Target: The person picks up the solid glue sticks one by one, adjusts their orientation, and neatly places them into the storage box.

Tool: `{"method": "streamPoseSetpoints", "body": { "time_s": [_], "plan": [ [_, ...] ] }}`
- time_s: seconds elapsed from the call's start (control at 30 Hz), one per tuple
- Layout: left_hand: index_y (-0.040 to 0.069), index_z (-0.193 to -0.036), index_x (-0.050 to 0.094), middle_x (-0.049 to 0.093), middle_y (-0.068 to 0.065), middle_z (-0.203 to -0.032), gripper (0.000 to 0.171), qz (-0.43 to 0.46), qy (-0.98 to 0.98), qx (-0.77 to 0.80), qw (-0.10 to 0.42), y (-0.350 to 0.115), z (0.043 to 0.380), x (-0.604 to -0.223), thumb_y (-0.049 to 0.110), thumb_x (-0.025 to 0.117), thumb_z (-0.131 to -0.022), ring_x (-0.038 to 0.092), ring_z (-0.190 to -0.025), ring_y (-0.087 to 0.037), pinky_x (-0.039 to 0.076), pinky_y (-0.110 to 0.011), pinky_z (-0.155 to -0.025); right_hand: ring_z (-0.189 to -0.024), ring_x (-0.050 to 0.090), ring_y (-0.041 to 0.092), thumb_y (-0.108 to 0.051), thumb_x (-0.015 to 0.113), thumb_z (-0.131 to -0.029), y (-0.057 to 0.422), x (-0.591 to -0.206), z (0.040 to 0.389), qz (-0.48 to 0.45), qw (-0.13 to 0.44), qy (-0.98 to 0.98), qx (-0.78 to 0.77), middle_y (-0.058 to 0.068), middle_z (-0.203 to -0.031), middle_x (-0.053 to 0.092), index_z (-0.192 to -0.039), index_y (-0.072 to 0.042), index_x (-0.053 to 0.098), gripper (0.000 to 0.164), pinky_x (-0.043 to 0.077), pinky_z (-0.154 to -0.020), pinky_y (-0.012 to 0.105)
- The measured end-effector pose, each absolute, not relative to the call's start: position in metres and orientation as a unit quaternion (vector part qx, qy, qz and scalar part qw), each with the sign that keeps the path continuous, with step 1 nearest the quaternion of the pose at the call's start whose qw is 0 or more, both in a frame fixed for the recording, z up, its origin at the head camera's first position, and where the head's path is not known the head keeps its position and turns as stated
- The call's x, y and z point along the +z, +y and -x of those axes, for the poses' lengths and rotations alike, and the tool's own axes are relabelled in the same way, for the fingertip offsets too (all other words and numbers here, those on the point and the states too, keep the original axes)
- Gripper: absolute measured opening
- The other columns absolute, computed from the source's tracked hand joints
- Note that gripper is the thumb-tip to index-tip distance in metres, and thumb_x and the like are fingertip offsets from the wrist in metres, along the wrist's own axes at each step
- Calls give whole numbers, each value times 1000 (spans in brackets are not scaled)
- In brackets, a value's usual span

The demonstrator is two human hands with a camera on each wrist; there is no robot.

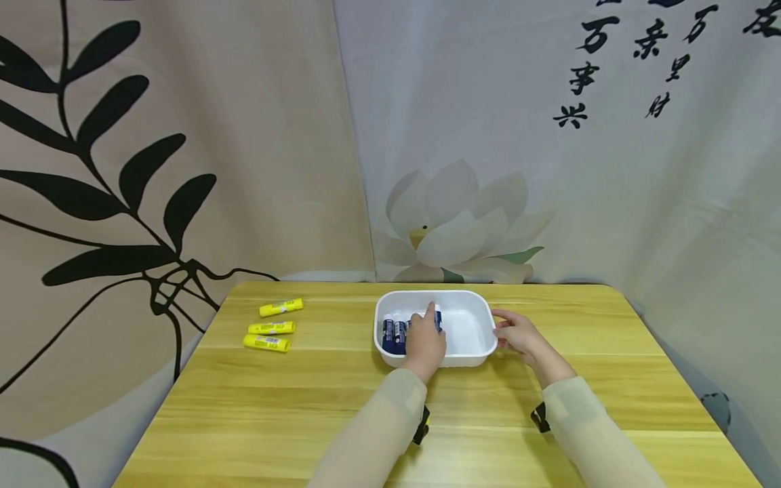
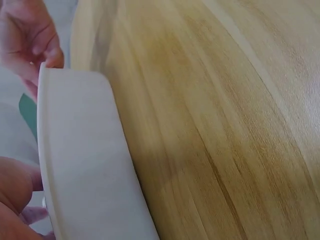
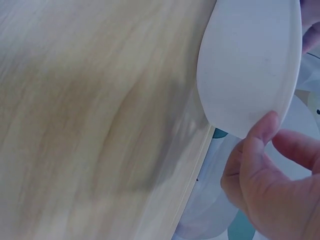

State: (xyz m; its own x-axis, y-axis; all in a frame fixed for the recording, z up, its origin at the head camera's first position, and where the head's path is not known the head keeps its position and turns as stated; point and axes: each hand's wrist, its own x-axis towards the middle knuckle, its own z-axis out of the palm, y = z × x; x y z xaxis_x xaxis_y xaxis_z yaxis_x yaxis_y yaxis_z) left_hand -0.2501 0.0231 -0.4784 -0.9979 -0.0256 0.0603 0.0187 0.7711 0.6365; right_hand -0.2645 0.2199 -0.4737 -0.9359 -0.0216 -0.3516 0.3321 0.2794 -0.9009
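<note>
A white plastic tray with raised walls stands on the table near its far edge. Inside, dark blue glue sticks with white ends lie side by side at the left. My left hand reaches over the tray's near wall and pinches another blue glue stick between index finger and thumb; part of it is hidden. Against the tray's right end, my right hand grips the rim, with fingertips on the white wall in the right wrist view. The left wrist view shows mostly the tray's outer wall.
Three yellow glue sticks lie at the left of the wooden table, apart from the tray. Behind the table's far edge hangs a printed curtain with leaves, a lotus and dark characters.
</note>
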Motion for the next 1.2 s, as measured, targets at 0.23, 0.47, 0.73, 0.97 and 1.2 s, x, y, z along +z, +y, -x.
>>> {"method": "streamPoseSetpoints", "body": {
  "time_s": [0.23,0.47,0.73,0.97,1.2],
  "plan": [
    [6,-135,51,54,-25,-111,52,-3,-960,-276,35,24,251,-483,10,66,-86,62,-86,-34,55,-41,-71,-69,55,14,4,51,-90,219,-474,264,-94,147,790,-587,12,-99,49,-143,-2,37,55,54,-73,34],
    [-1,-107,61,58,-21,-99,27,-8,-959,-283,18,23,248,-478,3,66,-80,63,-86,-34,54,-43,-72,-74,55,16,5,50,-90,219,-473,263,-97,146,789,-589,12,-99,48,-143,-1,37,54,54,-76,36],
    [10,-124,57,57,-17,-108,48,-19,-955,-296,32,23,251,-481,2,67,-78,62,-90,-31,54,-43,-70,-74,56,16,4,50,-90,218,-471,262,-93,147,791,-586,12,-99,48,-143,-1,36,54,55,-76,36],
    [20,-124,58,59,-6,-106,45,-5,-951,-297,82,8,249,-477,15,69,-81,61,-87,-24,50,-36,-60,-75,57,18,4,50,-91,219,-471,263,-92,153,792,-584,14,-102,49,-144,-1,35,55,55,-74,35],
    [16,-126,55,58,-6,-101,42,11,-927,-351,127,-45,245,-461,17,64,-85,56,-85,-21,47,-32,-62,-75,57,18,3,50,-91,220,-472,263,-99,158,790,-584,16,-106,48,-144,-2,34,55,55,-77,36]
  ]
}}
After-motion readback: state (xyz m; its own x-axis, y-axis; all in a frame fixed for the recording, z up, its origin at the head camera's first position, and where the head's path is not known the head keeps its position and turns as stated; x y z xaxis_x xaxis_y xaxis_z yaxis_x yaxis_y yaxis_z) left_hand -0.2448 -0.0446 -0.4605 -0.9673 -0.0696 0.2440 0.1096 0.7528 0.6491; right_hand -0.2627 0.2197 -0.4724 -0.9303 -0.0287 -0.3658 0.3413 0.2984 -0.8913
